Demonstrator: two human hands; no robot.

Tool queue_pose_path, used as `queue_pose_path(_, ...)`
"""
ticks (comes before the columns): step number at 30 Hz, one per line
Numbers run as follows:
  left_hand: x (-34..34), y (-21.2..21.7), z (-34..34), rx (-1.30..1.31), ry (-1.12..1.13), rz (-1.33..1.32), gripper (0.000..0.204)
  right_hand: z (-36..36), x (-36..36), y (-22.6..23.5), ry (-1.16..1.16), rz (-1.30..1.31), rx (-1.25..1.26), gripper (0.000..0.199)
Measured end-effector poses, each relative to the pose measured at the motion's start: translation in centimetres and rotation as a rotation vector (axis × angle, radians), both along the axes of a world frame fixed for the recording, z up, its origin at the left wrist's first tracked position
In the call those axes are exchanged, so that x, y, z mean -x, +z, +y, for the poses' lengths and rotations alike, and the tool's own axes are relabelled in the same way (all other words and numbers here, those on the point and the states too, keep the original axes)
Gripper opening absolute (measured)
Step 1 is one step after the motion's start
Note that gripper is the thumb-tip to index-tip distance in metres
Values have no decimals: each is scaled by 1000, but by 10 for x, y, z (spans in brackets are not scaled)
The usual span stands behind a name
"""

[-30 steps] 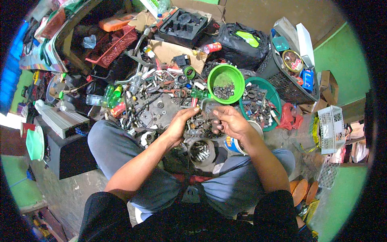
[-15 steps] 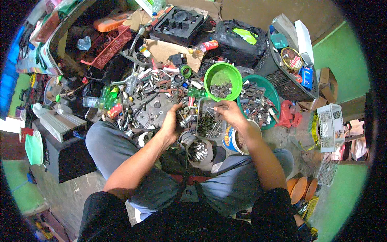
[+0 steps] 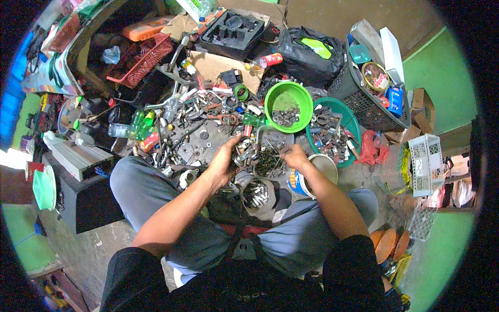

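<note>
My left hand [image 3: 223, 161] is cupped, thumb uppermost, around a handful of small metal fasteners [image 3: 246, 155], just left of a clear plastic tub [image 3: 275, 138]. Dark screws [image 3: 268, 162] and longer thin pieces lie in that tub. At the tub's right side, my right hand [image 3: 294, 157] has its fingertips pinched together; whatever they hold is too small to make out. Close in front of me stands a round container [image 3: 246, 195] with pale metal cylinders [image 3: 257, 193] in it. A white and blue bucket [image 3: 325, 167] sits partly under my right forearm.
Beyond the tub are a bright green basin [image 3: 274, 96] with nuts and a dark green basin [image 3: 355, 125] full of metal parts. Loose hardware [image 3: 208, 112] covers the floor ahead. A black crate [image 3: 364, 99] stands far right, and a black box [image 3: 86, 200] at left.
My right hand has come nearer to me and slightly right, from over the tub's far part to its right edge. The left hand stays nearly in place with its handful.
</note>
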State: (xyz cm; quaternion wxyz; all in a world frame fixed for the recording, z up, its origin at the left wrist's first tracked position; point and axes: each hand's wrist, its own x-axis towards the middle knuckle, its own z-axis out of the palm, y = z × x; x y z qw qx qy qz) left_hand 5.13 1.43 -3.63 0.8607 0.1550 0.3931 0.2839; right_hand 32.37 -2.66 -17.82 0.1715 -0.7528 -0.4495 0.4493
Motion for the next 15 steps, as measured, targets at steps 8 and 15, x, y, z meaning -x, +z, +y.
queue_pose_path(8,3,12,-5,-44,8,25,37,1,-7,-18,28,-9,-82,19)
queue_pose_path(15,6,22,-9,-145,-14,114,55,28,24,69,23,-189,-364,21)
